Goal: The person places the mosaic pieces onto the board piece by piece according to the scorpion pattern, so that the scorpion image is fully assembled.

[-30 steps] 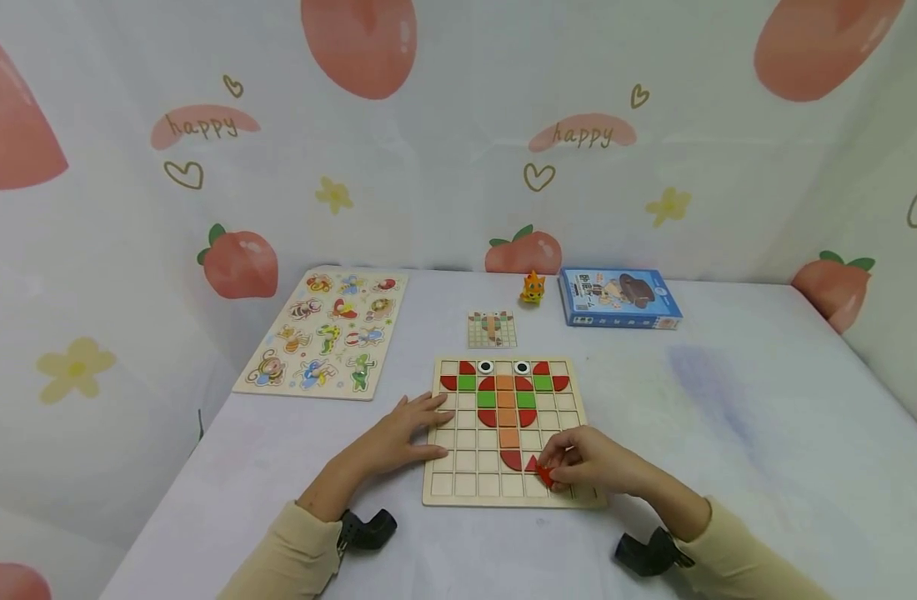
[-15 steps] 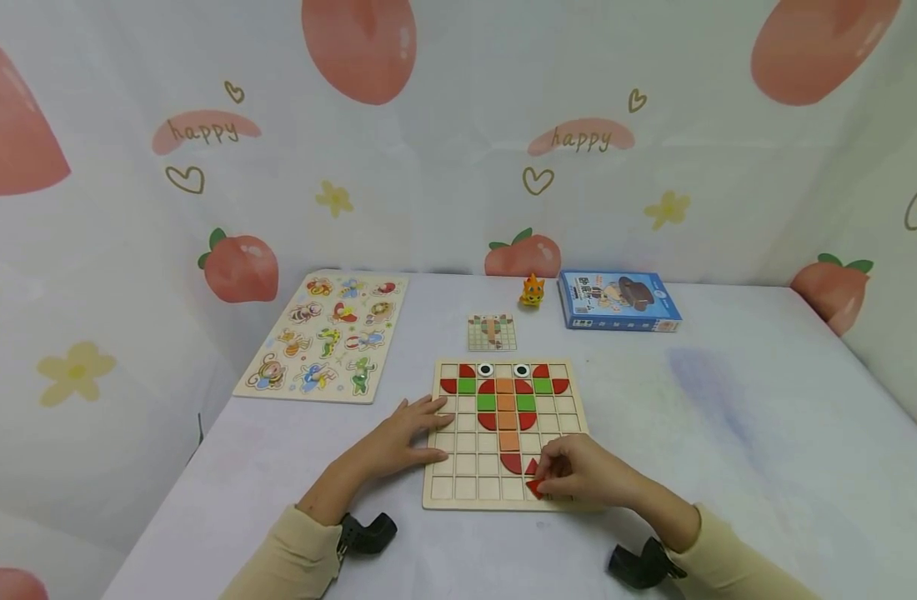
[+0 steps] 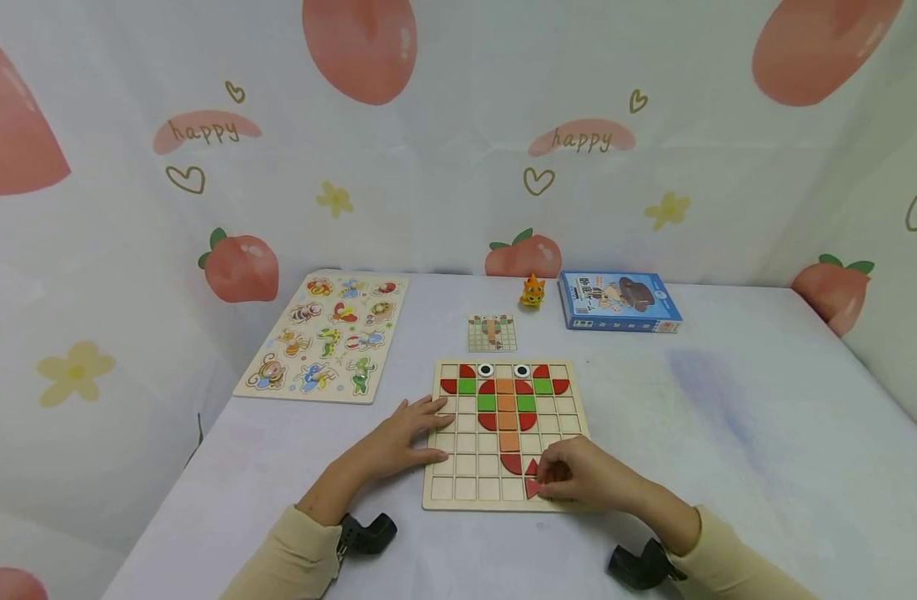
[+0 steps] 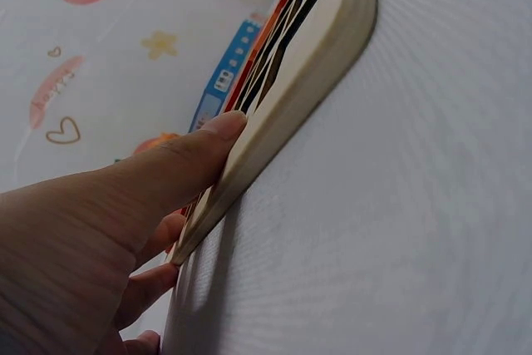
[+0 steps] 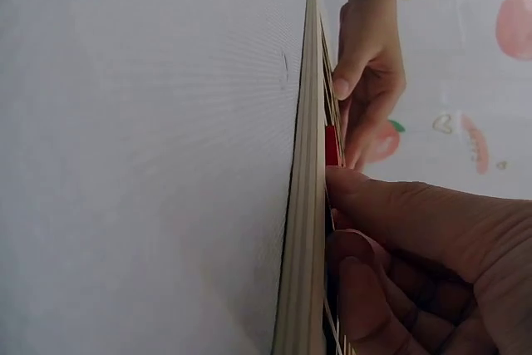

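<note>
A wooden grid board (image 3: 466,488) lies flat on the table with red, green and orange pieces in its cells and two eye pieces at the top. My left hand (image 3: 401,435) rests spread on the board's left edge; the left wrist view has the thumb (image 4: 226,125) over the rim. At the lower right of the board, my right hand (image 3: 589,471) pinches the edge of a red triangle piece (image 3: 532,487), which lies over a bottom-row cell. Another red triangle (image 3: 533,467) sits directly above it. My right fingers hide the neighbouring cells.
Behind the board is a small pattern card (image 3: 492,332) printed with a similar figure. An orange toy figure (image 3: 532,291) and a blue box (image 3: 620,301) stand at the back. To the left lies a wooden animal puzzle (image 3: 322,335).
My right hand has moved slightly left and down with the red triangle, which has turned from tilted to lined up with a bottom-row cell. My left hand stays on the board's edge.
</note>
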`<state>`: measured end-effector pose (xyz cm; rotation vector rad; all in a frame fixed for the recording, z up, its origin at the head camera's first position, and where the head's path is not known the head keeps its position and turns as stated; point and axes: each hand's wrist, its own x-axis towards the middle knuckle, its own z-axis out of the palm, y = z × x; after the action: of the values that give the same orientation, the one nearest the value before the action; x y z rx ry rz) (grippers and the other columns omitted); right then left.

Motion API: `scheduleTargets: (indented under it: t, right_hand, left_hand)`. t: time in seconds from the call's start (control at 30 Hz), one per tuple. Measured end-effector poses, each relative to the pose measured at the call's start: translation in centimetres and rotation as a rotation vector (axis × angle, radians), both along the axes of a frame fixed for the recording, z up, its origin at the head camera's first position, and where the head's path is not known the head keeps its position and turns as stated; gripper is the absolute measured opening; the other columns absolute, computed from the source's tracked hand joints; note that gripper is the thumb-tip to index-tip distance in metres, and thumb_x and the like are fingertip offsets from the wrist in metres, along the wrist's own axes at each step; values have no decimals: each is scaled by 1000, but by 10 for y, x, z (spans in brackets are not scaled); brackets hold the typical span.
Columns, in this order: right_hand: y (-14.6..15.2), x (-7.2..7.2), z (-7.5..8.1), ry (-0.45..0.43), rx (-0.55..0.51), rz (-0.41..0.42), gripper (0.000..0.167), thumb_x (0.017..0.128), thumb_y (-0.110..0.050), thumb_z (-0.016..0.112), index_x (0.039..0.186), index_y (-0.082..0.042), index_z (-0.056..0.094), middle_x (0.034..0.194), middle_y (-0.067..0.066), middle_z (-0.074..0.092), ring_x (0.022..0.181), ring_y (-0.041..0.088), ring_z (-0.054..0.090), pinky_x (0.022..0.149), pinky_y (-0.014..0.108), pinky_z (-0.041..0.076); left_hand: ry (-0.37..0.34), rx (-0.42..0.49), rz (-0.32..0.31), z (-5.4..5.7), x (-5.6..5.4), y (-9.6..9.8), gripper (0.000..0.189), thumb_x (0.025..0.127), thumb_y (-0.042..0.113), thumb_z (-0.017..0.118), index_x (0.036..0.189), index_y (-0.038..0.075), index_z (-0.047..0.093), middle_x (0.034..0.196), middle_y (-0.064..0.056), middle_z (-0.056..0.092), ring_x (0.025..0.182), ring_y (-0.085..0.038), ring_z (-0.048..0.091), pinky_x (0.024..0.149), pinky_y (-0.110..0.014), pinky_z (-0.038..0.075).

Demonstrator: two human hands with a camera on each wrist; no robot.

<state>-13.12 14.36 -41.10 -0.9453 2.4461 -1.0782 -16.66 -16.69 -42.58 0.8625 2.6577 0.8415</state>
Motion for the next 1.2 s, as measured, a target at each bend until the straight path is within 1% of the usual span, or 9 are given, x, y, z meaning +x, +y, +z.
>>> scheduleTargets:
  t: [0.2,0.27,0.4,0.57,0.87,1.0,1.1,1.2]
  right_hand:
    - [-1,1,1,23,25,27,4,81,-11,71,84,-11,69,74,-9,61,65,-3,48,57,16,48]
    - [-2,1,2,18,28,35,7,81,-10,70,88,-11,70,77,-9,61,67,-3,48,59,16,48]
    - [-3,1,2,57,41,73,15,82,-9,69,97,-10,72,81,-9,61,71,-3,47,62,15,46]
    - [-3,0,2,103,77,108,18,83,-9,68,101,-10,73,89,-8,63,76,-3,48,67,15,47]
    - [-3,0,3,73,85,111,19,85,-9,66,103,-10,72,93,-8,64,81,-3,50,71,16,48]
    - [-2,0,4,60,75,106,20,84,-12,68,104,-11,72,89,-9,62,77,-2,48,66,15,46]
    - [2,-1,9,27,43,83,22,83,-16,69,105,-11,71,82,-9,58,72,-1,47,62,15,46]
    - [8,-4,17,14,15,42,23,84,-18,69,106,-10,70,81,-7,58,71,0,48,62,17,49]
  left_hand:
    - [2,6,-3,1,0,0,59,84,38,66,132,8,53,150,-10,33,143,-32,21,115,-58,9]
    - [3,4,-3,0,0,0,59,84,38,66,132,8,53,150,-11,33,143,-32,21,115,-58,10]
    - [2,1,0,0,0,0,59,83,38,67,132,9,53,150,-10,33,143,-32,20,115,-57,10]
    - [4,-2,2,1,0,0,58,83,37,67,132,8,53,150,-11,33,143,-32,21,115,-57,10]
    - [6,-11,4,1,0,0,59,83,38,67,133,9,52,150,-11,33,143,-32,21,115,-57,10]
    - [-1,0,-1,0,0,-1,59,83,38,67,133,8,53,150,-11,33,143,-32,20,115,-58,9]
    - [-6,8,-6,-1,0,-1,59,84,39,66,132,8,53,150,-11,33,143,-32,20,115,-59,9]
    - [-1,9,0,-2,0,-1,59,83,39,66,132,9,53,152,-11,30,143,-31,20,115,-58,9]
